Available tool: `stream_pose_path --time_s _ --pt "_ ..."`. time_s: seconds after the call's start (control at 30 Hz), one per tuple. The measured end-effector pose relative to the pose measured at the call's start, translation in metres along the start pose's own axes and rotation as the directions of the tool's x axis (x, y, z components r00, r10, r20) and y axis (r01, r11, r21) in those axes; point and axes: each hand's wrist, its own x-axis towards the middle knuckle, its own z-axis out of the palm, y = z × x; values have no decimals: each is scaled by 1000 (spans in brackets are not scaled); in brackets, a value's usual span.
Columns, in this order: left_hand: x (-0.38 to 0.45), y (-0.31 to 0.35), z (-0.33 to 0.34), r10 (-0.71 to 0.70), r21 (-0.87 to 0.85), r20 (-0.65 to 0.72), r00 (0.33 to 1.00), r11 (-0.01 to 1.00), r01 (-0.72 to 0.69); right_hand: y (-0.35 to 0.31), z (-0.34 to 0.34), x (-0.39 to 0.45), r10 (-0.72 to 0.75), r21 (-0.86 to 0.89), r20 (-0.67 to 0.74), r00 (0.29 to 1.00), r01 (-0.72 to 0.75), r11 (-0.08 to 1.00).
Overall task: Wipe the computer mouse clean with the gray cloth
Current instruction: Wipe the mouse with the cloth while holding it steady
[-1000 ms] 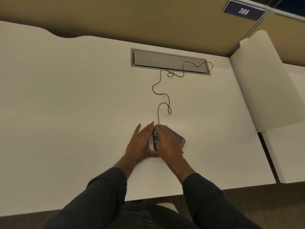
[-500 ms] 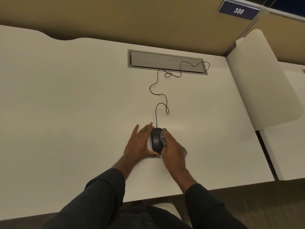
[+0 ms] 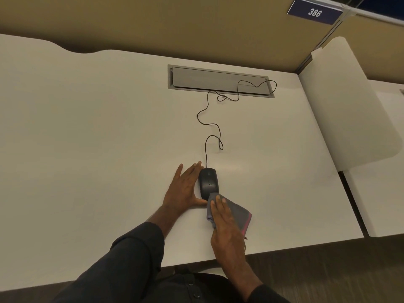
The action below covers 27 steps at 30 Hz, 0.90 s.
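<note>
A black wired computer mouse lies on the white desk, its top uncovered. My left hand rests flat against the mouse's left side, fingers spread, thumb at its near end. My right hand presses the folded gray cloth, which has a pink edge, onto the desk just behind and right of the mouse. The cloth's front corner touches the mouse's near end. The black cable loops away toward the back of the desk.
A gray cable hatch is set into the desk's rear, where the cable runs in. A white divider panel rises at the right edge. A tan partition wall stands behind, with a sign reading 386. The desk's front edge is close behind my right wrist.
My right hand has drawn the cloth back off the mouse toward me, uncovering the mouse's top. My left hand has stayed against the mouse's left side.
</note>
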Motion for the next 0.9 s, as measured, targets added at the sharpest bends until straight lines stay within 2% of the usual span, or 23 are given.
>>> stream_pose_path --time_s 0.07,0.2,0.33,0.47,0.67,0.8,0.9 --pt "0 0 0 0 1 3 1000 1000 0 1 0 -6 7 -14 48 999 -6 1000" --pt "0 0 2 3 3 -11 1000 1000 -3 4 -2 1 51 -29 -23 998 -52 998" --pt "0 -2 2 -4 4 -1 1000 1000 4 6 -4 24 173 154 -123 977 -153 976" --pt "1 -3 1 0 18 7 1000 1000 0 2 -16 63 302 315 -117 946 -253 915" --pt "0 -1 1 -13 11 -1 1000 1000 13 -5 -17 118 499 233 -68 864 -472 850" --pt "1 -1 3 -10 16 -6 1000 1000 10 -16 -15 124 450 190 -58 891 -432 882" --pt "0 -2 6 13 -5 -58 998 1000 -14 -17 -11 120 285 41 37 958 -286 957"
